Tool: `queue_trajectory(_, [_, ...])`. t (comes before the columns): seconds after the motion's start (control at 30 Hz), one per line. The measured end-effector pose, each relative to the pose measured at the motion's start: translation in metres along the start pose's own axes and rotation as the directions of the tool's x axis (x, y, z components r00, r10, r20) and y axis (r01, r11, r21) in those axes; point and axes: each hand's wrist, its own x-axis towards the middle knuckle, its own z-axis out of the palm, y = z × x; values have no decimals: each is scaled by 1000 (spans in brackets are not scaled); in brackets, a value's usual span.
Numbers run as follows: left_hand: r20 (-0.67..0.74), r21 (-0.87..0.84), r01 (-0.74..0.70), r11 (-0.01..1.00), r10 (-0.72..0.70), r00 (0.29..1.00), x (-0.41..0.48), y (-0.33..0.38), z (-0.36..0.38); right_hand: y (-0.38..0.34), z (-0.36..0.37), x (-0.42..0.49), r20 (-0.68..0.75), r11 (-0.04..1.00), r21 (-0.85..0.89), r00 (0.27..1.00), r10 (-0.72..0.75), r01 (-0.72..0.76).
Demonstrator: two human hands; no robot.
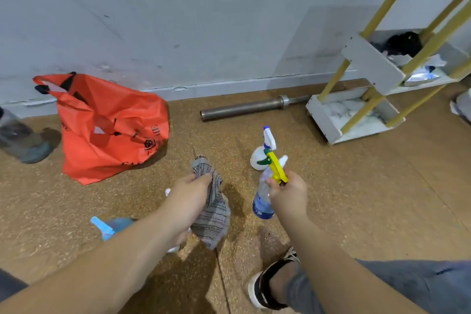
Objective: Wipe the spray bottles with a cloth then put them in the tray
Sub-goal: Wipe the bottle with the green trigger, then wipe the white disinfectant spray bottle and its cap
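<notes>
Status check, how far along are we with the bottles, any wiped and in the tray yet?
Done: nothing that shows; no spray bottle is visible in the white tray. In hand: the right hand grips the yellow-trigger bottle by its head, the left hand holds the striped cloth, apart from it. Left: wipe and tray that one, then the white bottle and the blue bottle on the floor.

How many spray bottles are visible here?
3. The right hand holds a yellow-trigger bottle; a white bottle stands on the floor just behind it; a blue-trigger bottle lies by the left forearm. That arm may hide more.
</notes>
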Motion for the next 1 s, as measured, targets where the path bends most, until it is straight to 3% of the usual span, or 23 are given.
queue_trajectory(0.1, [-29, 16, 69, 998, -68, 997, 22, -8, 11, 31, 8, 7, -3, 989, 37, 990, 142, -142])
queue_trajectory(0.3, [-31, -2, 216, 976, -216, 976, 56, -36, 31, 68, 27, 28, -9, 981, -16, 981, 193, -193])
queue_trajectory(0.47, [-45, 6, 226, 974, -226, 973, 63, -47, 29, 79, 33, 42, 3, 982, -57, 983, 182, -181])
queue_trajectory(0.57, [-52, 10, 230, 973, -229, 972, 60, -47, 25, 77, 32, 47, -6, 964, 43, 965, 261, -261])
queue_trajectory(0.63, [-47, 15, 215, 977, -214, 976, 58, -49, 21, 74, 33, 50, -4, 910, 166, 923, 385, -379])
queue_trajectory(0.73, [-41, 12, 220, 975, -219, 975, 52, -55, 13, 73, 28, 47, 55, 734, 361, 799, 599, -575])
queue_trajectory(0.87, [-45, 29, 214, 976, -213, 976, 24, -46, 4, 63, 28, 11, 305, 650, 200, 677, 670, -733])
queue_trajectory(1.0, [-55, -4, 191, 982, -191, 980, 0, -51, -20, 31, 64, -17, 433, 694, 82, 653, 622, -715])
